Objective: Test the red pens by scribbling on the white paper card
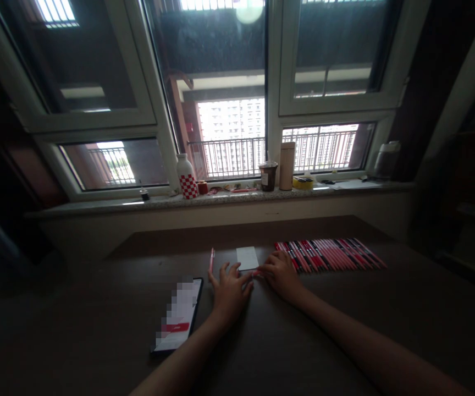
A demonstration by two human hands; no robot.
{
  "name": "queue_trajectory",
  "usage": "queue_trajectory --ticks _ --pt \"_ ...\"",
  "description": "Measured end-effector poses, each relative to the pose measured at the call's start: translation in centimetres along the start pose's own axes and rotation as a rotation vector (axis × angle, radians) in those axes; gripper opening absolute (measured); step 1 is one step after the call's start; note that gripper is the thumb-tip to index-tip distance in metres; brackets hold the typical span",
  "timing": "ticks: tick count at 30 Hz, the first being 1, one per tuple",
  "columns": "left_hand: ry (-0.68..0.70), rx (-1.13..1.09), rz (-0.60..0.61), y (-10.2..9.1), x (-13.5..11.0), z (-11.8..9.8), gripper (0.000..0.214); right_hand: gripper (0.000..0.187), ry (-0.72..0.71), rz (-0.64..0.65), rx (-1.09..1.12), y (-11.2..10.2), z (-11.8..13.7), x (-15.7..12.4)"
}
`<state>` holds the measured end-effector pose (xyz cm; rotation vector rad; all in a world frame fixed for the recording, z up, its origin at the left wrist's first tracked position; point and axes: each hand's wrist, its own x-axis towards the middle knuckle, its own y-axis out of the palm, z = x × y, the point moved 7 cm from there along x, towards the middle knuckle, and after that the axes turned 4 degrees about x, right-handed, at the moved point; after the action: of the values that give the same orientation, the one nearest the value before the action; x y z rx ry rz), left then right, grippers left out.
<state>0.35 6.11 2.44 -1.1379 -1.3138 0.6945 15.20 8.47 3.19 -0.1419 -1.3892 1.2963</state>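
A small pink-red object [255,273] is pinched at the fingertips of my right hand [282,276]; its kind is too small to make out. My left hand [230,291] rests beside it with fingers spread, the thumb side close to that object. Just beyond both hands lies a white square of paper or notepad [246,257]. A pink pen or pencil [211,259] lies upright in view past my left fingers. To the right, a row of red, pink and black pencils [332,256] lies side by side, partly covered by my right hand.
A phone [180,313] with a lit screen lies left of my left forearm on the dark table [262,352]. Along the windowsill [221,199] stand a checkered bottle [188,179], a lidded drink cup [268,177], a tan flask [287,166] and a yellow tape roll [303,183].
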Motion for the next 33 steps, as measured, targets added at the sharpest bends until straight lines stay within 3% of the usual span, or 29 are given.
queue_trajectory --ticks 18,33 --pt "0.007 -0.008 -0.02 -0.1 0.0 0.0 0.028 0.015 0.004 -0.005 0.029 -0.2 0.0 0.0" --pt "-0.003 -0.006 -0.019 -0.1 0.0 0.1 0.026 0.015 0.148 0.014 -0.02 0.1 -1.4 0.0"
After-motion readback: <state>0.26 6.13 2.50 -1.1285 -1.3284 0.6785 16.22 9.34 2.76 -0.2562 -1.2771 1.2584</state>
